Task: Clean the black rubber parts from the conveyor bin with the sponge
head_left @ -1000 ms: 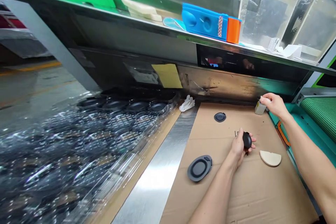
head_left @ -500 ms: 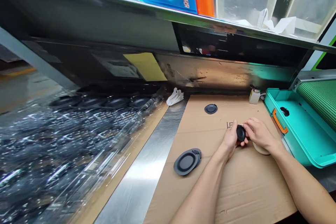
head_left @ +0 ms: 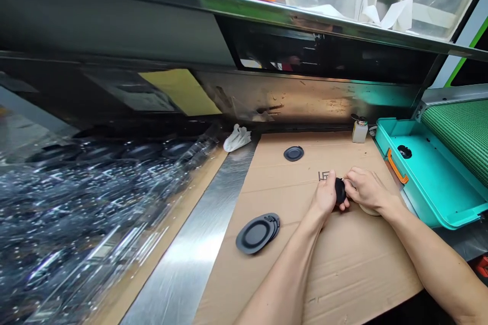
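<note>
Over the cardboard sheet (head_left: pixel 282 193), my left hand (head_left: pixel 324 195) is closed round a small black oval lid-like piece (head_left: pixel 340 191), its face turned partly edge-on. My right hand (head_left: pixel 365 186) is pinched at the piece's right edge. Whatever lies between those fingertips is too small to make out. Under the right wrist sits a beige round object (head_left: pixel 369 210), mostly covered. To the left, a few dark grey oval pieces with tabs (head_left: pixel 256 234) overlap in a pile. A single dark oval piece (head_left: pixel 293 153) lies farther back.
Clear plastic trays of black parts (head_left: pixel 95 213) fill the left side, beside a metal strip (head_left: pixel 190 244). A white crumpled cloth (head_left: pixel 237 138) and a small bottle (head_left: pixel 360 130) stand at the back. At right are a teal bin (head_left: pixel 438 177) and green conveyor belt (head_left: pixel 461 122). A shelf edge (head_left: pixel 267 7) crosses above.
The view has swung slightly, so the scene sits farther left and a little higher. The black piece in my left hand has turned more edge-on. Both hands keep their hold.
</note>
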A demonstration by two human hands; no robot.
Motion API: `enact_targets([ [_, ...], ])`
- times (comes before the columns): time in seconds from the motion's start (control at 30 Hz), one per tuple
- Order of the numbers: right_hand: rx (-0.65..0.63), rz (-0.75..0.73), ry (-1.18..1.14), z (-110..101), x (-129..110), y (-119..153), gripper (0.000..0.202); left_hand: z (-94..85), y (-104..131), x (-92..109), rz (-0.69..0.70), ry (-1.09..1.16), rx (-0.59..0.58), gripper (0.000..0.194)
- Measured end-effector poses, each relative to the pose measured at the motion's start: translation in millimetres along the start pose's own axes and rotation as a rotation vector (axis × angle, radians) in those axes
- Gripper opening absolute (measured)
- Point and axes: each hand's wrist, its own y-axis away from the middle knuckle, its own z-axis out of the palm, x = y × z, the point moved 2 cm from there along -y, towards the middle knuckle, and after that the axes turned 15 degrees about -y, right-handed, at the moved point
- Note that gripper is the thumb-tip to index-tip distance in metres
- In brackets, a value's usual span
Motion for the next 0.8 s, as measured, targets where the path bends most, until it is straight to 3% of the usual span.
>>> enact_targets([
  [0.57, 0.057, -0.007, -0.049, -1.9, -1.8, -1.3, 0.017, 2.1, 5.1, 7.3, 0.044, -0.099, 0.083, 0.066],
  [0.8, 0.075, 0.021, -0.087, 1.1, -0.4, -2.4, 0.018, 5.0, 4.9, 10.7, 0.006, -0.113, 0.057, 0.065],
])
